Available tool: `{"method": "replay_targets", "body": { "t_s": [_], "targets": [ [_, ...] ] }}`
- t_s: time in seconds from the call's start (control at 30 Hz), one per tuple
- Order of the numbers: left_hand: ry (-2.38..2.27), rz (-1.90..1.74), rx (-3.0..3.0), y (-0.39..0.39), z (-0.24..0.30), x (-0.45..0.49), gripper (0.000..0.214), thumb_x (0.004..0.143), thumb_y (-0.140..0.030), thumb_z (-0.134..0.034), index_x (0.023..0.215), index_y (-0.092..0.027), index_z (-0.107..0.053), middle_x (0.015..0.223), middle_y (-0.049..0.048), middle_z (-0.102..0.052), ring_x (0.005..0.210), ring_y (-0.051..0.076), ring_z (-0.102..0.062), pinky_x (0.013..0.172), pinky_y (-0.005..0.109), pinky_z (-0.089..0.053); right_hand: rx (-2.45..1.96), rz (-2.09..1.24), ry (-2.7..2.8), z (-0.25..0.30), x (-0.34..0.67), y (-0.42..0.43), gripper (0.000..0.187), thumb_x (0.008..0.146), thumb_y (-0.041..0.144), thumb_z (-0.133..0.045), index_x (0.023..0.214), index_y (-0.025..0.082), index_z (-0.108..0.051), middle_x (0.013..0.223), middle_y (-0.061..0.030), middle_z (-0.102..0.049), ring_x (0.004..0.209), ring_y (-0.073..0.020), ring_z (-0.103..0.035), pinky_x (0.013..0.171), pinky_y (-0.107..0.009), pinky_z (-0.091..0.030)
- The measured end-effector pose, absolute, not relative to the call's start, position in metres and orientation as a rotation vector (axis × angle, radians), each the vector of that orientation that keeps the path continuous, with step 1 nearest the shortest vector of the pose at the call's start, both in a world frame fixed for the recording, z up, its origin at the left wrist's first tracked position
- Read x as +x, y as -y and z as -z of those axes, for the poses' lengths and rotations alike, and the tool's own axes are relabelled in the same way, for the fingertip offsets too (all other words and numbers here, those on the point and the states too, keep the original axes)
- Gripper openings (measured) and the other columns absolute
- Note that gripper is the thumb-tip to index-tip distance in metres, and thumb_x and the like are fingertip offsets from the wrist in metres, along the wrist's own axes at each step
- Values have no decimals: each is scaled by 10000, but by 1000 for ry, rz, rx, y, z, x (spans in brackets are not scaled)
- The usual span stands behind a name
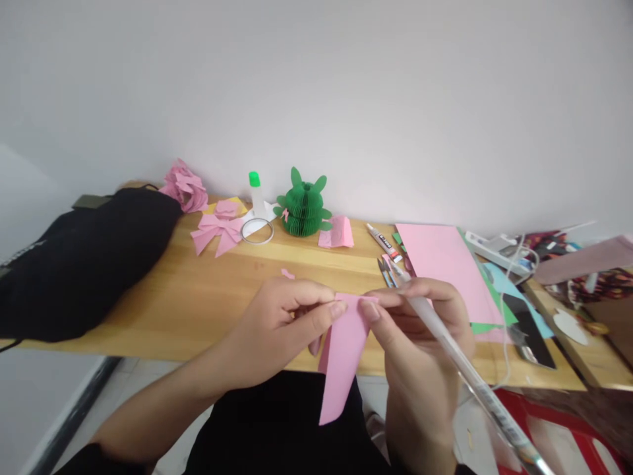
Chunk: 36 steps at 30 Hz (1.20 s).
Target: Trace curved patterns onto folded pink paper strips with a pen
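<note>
A folded piece of pink paper (343, 349) hangs between my two hands, over the front edge of the table. My left hand (289, 330) pinches its upper left corner between thumb and fingers. At the upper right corner, the thumb and fingers of my right hand (420, 343) pinch the same paper. A clear pen (475, 382) is tucked in my right hand too, slanting down to the right. Behind my hands, a small pink scrap (287, 273) and a pair of small scissors (386, 272) lie on the table.
A green honeycomb paper figure (302, 210) stands near the wall, with a glue stick (256, 194) and tape ring (257, 231) to its left. Pink bows (217, 232) and a black bag (93, 257) lie further left. Right are a glue tube (384, 242), pink sheets (445, 264) and a phone (529, 330).
</note>
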<state>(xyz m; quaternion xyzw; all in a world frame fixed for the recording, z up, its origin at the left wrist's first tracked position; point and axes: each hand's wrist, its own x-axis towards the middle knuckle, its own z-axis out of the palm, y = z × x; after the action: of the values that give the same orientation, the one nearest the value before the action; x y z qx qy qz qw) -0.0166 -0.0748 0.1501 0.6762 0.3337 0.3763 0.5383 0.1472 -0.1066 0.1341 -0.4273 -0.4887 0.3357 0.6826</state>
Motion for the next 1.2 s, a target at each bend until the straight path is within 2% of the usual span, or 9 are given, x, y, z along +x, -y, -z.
{"method": "replay_targets", "body": {
  "t_s": [0.17, 0.3, 0.47, 0.67, 0.8, 1.2],
  "targets": [
    [-781, -993, 1703, 34, -161, -16, 343, 940, -190, -509, 607, -159, -584, 527, -48, -572, 485, 53, -532, 471, 124, -404, -906, -786, 1146, -147, 151, 61, 327, 752, 72, -801, 927, 289, -631, 749, 51, -740, 679, -124, -741, 630, -195, -632],
    [-746, -1044, 1751, 11, -169, -15, 357, 938, -126, -488, 593, -159, -577, 530, -51, -610, 494, 46, -550, 491, 112, -415, -877, -775, 1191, -154, 153, 33, 332, 759, 82, -796, 940, 293, -615, 748, 52, -745, 678, -147, -755, 624, -238, -651],
    [-788, -1080, 1764, -3, -168, -16, 367, 938, -138, -495, 578, -160, -568, 513, -58, -595, 475, 42, -539, 465, 108, -394, -872, -826, 1197, -154, 153, 14, 332, 766, 94, -794, 946, 291, -598, 756, 58, -751, 695, -147, -762, 643, -241, -652],
    [-906, -1060, 1847, -9, -165, -20, 369, 915, -171, -522, 550, -153, -566, 474, -58, -538, 427, 37, -499, 424, 112, -362, -851, -896, 1218, -155, 153, 5, 315, 772, 107, -787, 922, 283, -574, 719, 66, -767, 632, -149, -748, 591, -262, -636],
    [-920, -1073, 1855, -10, -163, -20, 385, 908, -164, -537, 523, -153, -545, 455, -67, -532, 395, 26, -486, 398, 103, -346, -827, -928, 1215, -154, 154, 4, 314, 783, 103, -782, 934, 294, -585, 714, 84, -765, 630, -129, -739, 613, -250, -622],
    [-927, -1065, 1786, -9, -162, -19, 364, 889, -180, -551, 526, -157, -569, 452, -59, -558, 386, 37, -503, 382, 106, -357, -893, -824, 1214, -153, 158, 11, 286, 799, 111, -791, 923, 297, -612, 708, 82, -764, 601, -125, -716, 627, -269, -599]
  ]
}}
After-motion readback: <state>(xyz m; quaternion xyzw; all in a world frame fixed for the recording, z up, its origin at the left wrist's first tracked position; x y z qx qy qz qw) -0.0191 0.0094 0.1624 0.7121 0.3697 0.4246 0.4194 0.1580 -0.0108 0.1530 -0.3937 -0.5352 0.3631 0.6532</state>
